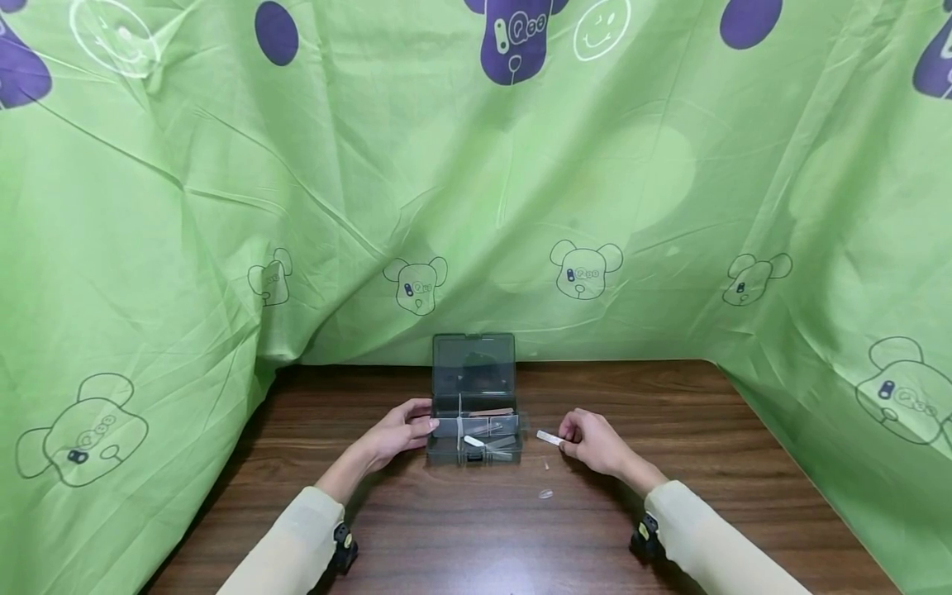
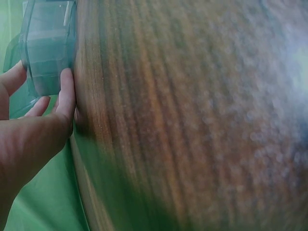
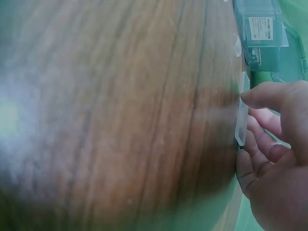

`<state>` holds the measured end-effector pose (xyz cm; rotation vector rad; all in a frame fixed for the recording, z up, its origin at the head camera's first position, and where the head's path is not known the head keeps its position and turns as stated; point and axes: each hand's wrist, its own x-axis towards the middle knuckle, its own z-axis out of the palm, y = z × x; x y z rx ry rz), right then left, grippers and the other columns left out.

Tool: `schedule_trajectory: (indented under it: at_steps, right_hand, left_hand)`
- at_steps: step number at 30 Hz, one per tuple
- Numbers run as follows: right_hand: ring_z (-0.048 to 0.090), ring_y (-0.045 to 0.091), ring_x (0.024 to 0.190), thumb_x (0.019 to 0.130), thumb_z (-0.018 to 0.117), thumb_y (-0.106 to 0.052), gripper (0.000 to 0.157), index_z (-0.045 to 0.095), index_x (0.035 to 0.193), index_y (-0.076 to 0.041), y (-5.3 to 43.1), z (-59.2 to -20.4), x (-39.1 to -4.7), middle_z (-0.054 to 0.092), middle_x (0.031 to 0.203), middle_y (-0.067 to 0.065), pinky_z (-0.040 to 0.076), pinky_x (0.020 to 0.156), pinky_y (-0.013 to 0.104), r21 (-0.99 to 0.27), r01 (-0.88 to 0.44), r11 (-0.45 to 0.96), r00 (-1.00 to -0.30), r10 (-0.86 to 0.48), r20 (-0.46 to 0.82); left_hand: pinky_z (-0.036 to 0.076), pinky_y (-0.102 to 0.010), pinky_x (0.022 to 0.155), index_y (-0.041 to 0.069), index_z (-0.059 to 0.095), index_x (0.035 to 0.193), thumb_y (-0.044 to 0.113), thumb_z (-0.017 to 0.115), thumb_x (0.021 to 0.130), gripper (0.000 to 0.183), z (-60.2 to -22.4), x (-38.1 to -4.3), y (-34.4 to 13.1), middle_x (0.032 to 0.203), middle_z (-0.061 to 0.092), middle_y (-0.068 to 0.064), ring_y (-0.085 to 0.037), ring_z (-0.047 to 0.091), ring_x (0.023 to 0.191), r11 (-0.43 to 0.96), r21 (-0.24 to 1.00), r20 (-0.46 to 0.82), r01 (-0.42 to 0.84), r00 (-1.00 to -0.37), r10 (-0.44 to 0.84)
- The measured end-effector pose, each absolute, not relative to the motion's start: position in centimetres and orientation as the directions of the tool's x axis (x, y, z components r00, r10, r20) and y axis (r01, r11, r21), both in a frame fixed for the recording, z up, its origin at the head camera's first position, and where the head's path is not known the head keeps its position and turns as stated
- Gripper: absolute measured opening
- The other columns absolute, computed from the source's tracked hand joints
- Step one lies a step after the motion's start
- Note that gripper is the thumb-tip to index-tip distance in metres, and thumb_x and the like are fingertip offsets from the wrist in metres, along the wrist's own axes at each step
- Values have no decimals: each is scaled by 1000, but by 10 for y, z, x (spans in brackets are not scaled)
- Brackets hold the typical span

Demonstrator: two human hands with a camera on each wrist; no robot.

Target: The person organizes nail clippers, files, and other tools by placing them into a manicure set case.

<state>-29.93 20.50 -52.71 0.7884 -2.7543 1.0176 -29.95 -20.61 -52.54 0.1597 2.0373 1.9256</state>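
Observation:
A grey see-through compartment box [image 1: 473,456] stands on the table with its lid [image 1: 473,364] raised at the back. My left hand [image 1: 402,431] grips the box at its left side, thumb at the upper edge and fingers along the outer wall. To the right of the box, my right hand [image 1: 592,442] pinches a small whitish, flat strip [image 3: 243,118] between thumb and fingers, low over the table. Inside the box lie a pinkish strip [image 1: 491,412], a short white piece [image 1: 473,442] and several clear slips.
Two small clear pieces lie on the wooden table [image 1: 446,529] between box and right hand: a curved one [image 1: 546,494] nearer the front and a tiny one [image 1: 546,464] behind it. A green printed curtain [image 1: 506,207] hangs behind and along both sides.

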Motion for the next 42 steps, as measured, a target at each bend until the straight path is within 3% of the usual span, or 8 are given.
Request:
schedule_trajectory:
  at_steps: [13, 23, 42]
  right_hand:
    - [58, 8, 70, 85, 75, 8, 19, 66, 89, -8, 204, -522, -297, 61, 76, -6, 51, 63, 24, -599, -497, 628, -857, -466, 221]
    - [60, 10, 73, 87, 78, 5, 18, 68, 90, -10, 203, -501, -302, 63, 78, -7, 53, 66, 25, -602, -541, 587, -833, -473, 287]
    - [60, 9, 75, 88, 78, 4, 20, 68, 89, -13, 145, -480, -305, 63, 81, -7, 55, 68, 25, -619, -593, 514, -789, -523, 322]
  left_hand:
    - [50, -52, 112, -3, 34, 158, 13, 68, 105, 65, -527, -300, -206, 156, 41, -30, -37, 55, 135, 80, 986, -164, -146, -938, 306]
    - [49, -53, 113, -4, 33, 159, 14, 68, 105, 67, -525, -297, -207, 157, 39, -30, -41, 52, 137, 88, 985, -169, -149, -935, 313]
    - [48, -54, 114, -6, 30, 159, 14, 68, 105, 68, -523, -298, -206, 157, 38, -33, -41, 53, 136, 89, 989, -144, -121, -931, 335]
